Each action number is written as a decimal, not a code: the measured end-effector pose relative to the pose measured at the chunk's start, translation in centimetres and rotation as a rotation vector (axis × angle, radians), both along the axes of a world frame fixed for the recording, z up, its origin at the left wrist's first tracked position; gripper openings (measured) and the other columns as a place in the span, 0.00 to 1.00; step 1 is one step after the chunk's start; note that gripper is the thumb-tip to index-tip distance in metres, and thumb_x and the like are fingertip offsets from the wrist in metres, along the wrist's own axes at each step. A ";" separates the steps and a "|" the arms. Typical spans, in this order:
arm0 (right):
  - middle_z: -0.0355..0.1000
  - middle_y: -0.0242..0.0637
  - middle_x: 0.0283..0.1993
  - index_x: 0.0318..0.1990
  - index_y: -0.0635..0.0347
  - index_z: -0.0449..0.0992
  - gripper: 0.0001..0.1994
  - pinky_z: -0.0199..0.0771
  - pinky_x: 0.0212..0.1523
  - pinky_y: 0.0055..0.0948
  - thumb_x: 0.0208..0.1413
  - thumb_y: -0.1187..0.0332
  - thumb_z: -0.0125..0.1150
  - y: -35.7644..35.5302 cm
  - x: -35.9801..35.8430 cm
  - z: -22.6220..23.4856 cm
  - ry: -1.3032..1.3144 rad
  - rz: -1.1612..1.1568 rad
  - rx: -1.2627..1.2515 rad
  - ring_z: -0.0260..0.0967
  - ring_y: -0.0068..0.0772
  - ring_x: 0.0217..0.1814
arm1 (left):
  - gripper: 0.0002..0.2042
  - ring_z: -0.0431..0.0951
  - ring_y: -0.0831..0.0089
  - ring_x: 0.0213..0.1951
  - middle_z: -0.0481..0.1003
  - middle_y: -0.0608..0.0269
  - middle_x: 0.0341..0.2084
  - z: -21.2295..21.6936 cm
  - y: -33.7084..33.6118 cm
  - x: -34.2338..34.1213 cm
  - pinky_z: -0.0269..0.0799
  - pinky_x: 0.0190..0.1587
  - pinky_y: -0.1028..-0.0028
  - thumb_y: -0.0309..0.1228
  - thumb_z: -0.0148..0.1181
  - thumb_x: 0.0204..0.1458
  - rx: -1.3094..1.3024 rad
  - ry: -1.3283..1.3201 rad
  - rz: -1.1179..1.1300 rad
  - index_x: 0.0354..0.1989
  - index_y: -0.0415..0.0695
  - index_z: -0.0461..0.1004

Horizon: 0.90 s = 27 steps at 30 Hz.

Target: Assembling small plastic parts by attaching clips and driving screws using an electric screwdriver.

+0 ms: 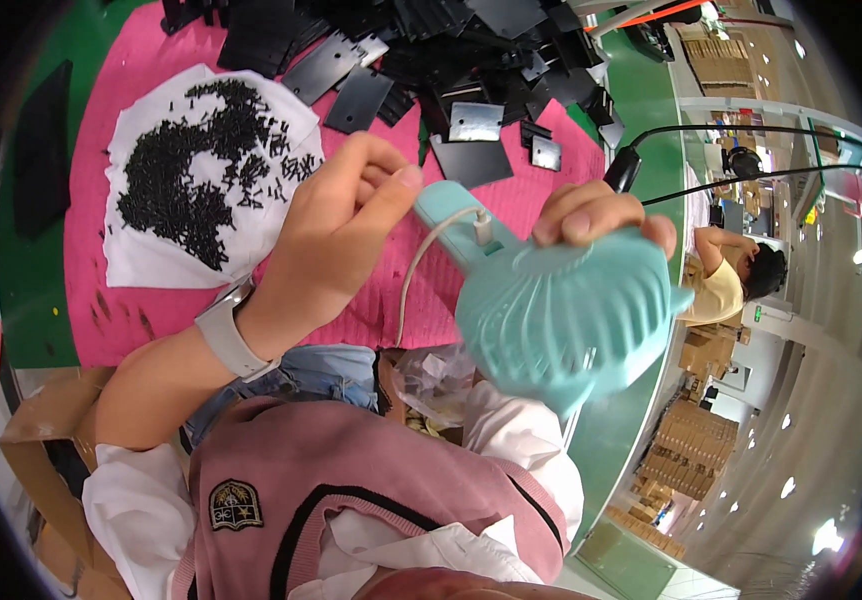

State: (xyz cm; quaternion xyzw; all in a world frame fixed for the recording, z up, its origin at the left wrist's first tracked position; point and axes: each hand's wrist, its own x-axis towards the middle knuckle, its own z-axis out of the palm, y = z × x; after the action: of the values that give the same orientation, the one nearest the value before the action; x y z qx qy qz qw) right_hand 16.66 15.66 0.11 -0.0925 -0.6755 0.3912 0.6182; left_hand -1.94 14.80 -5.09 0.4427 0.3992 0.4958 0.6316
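Note:
A teal handheld fan (561,320) with a ribbed round head is gripped at its head by my right hand (601,215); motion blurs its outline. A pale cable (413,275) is plugged into the fan near the handle and hangs down past the table edge. My left hand (341,225), with a grey watch strap on the wrist, is raised next to the tip of the fan's handle. Its fingers are curled toward the thumb, and whatever may be between them is hidden. Left of it, small black screws or pins (176,190) lie heaped on a white cloth (261,255).
Flat black plates (476,163) and other black parts are piled at the far side of the pink mat (96,220). A black cable (711,180) crosses at the right above the green table (641,140). A cardboard box (36,425) stands lower left. Another person (726,270) sits farther right.

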 end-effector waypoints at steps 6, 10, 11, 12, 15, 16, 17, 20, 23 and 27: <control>0.69 0.45 0.44 0.54 0.73 0.59 0.37 0.71 0.45 0.31 0.53 0.43 0.50 -1.3 -2.6 -1.6 0.294 -0.620 -0.385 0.70 0.34 0.44 | 0.18 0.74 0.75 0.45 0.73 0.60 0.42 0.3 -0.1 -0.6 0.72 0.44 0.75 0.39 0.49 0.61 -0.400 -0.179 -0.236 0.50 0.37 0.68; 0.68 0.46 0.49 0.57 0.71 0.58 0.32 0.69 0.52 0.33 0.58 0.48 0.50 -0.3 -3.4 -1.0 0.060 -0.552 -0.214 0.69 0.36 0.50 | 0.14 0.73 0.74 0.46 0.74 0.62 0.44 -0.4 0.0 -0.9 0.69 0.51 0.71 0.34 0.45 0.62 -0.336 -0.422 -0.299 0.50 0.40 0.69; 0.68 0.46 0.49 0.56 0.71 0.60 0.31 0.69 0.51 0.30 0.58 0.50 0.51 -0.3 -3.3 -0.7 -0.015 -0.588 -0.219 0.69 0.34 0.49 | 0.14 0.73 0.74 0.46 0.74 0.62 0.44 -0.5 0.1 -0.9 0.69 0.52 0.71 0.34 0.45 0.62 -0.336 -0.430 -0.292 0.51 0.39 0.69; 0.68 0.45 0.48 0.55 0.72 0.61 0.29 0.69 0.50 0.28 0.58 0.51 0.52 -0.3 -3.2 -0.5 -0.089 -0.623 -0.226 0.69 0.32 0.49 | 0.14 0.73 0.74 0.46 0.74 0.62 0.44 -0.7 0.2 -0.9 0.68 0.53 0.70 0.33 0.45 0.62 -0.336 -0.438 -0.283 0.51 0.39 0.70; 0.69 0.36 0.42 0.50 0.68 0.65 0.22 0.66 0.45 0.20 0.58 0.58 0.55 -0.1 -3.6 0.2 0.036 -0.564 -0.304 0.66 0.22 0.43 | 0.14 0.73 0.73 0.46 0.74 0.62 0.44 -0.7 0.1 -0.8 0.69 0.52 0.70 0.30 0.44 0.61 -0.315 -0.447 -0.274 0.51 0.39 0.70; 0.69 0.31 0.40 0.48 0.66 0.67 0.19 0.64 0.43 0.17 0.57 0.60 0.58 -0.1 -3.6 0.3 0.087 -0.515 -0.386 0.64 0.17 0.41 | 0.14 0.73 0.73 0.46 0.74 0.62 0.44 -0.8 0.0 -0.7 0.69 0.52 0.69 0.29 0.44 0.60 -0.309 -0.446 -0.250 0.51 0.38 0.70; 0.70 0.31 0.39 0.47 0.65 0.67 0.17 0.64 0.42 0.16 0.57 0.62 0.59 0.0 -3.6 0.2 0.077 -0.507 -0.391 0.64 0.16 0.40 | 0.13 0.74 0.73 0.45 0.74 0.61 0.43 -0.8 0.1 -0.8 0.69 0.52 0.69 0.28 0.44 0.60 -0.290 -0.441 -0.231 0.49 0.37 0.70; 0.70 0.31 0.38 0.46 0.66 0.67 0.17 0.65 0.42 0.18 0.57 0.62 0.59 -0.4 -4.5 1.1 0.012 -0.505 -0.472 0.65 0.16 0.40 | 0.12 0.75 0.72 0.44 0.74 0.59 0.42 -1.4 0.2 -1.3 0.70 0.50 0.70 0.27 0.44 0.59 -0.247 -0.448 -0.180 0.47 0.36 0.70; 0.70 0.35 0.39 0.47 0.68 0.65 0.18 0.67 0.43 0.21 0.57 0.63 0.58 0.3 -4.7 0.9 -0.023 -0.540 -0.458 0.66 0.20 0.41 | 0.12 0.75 0.71 0.43 0.74 0.58 0.42 -1.4 0.6 -1.3 0.71 0.49 0.69 0.26 0.43 0.59 -0.241 -0.436 -0.166 0.46 0.34 0.69; 0.69 0.41 0.43 0.50 0.70 0.63 0.20 0.68 0.45 0.25 0.57 0.63 0.57 1.7 -4.3 0.9 -0.028 -0.564 -0.435 0.67 0.25 0.43 | 0.12 0.75 0.66 0.46 0.74 0.54 0.43 -1.1 0.6 -1.3 0.73 0.49 0.64 0.25 0.42 0.59 -0.275 -0.428 -0.224 0.47 0.33 0.68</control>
State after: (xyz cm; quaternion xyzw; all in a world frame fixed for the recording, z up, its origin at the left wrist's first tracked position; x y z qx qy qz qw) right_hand 12.33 17.32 1.05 -0.4102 -0.5328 0.3385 0.6583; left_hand -3.28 15.40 -6.17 0.2794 0.2688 0.4462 0.8066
